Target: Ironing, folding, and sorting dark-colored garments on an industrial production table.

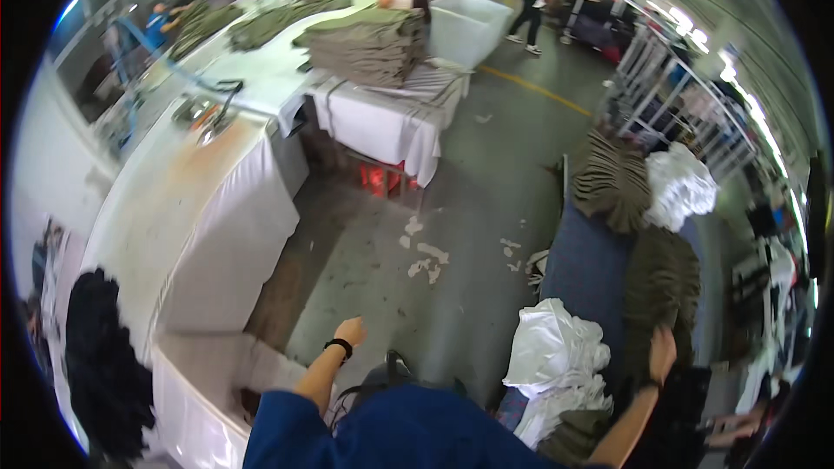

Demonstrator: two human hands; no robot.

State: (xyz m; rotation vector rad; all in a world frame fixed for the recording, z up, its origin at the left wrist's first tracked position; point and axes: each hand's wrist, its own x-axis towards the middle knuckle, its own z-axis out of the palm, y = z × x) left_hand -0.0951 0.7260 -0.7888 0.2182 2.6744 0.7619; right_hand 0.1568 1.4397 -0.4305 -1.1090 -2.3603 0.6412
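Note:
My left hand [352,331], with a dark band at the wrist, hangs over the floor with its fingers curled; nothing shows in it. Over at the right, my right hand [662,353] is at the near end of a long pile of olive-green garments [659,280] on a blue-covered table [580,260]. Whether its fingers grip the cloth, I cannot tell. White bunched fabric [554,345] lies between my hands on the near part of that table. Farther along it are a gathered olive pile [612,179] and a second white heap [681,185].
On the left runs a white-covered ironing table [241,228] with an iron [214,125]. Ahead stands a tall stack of folded olive garments [368,45] beside a white bin [469,26]. Black fabric [104,365] lies lower left. Several people are farther off. Scraps dot the floor [404,299].

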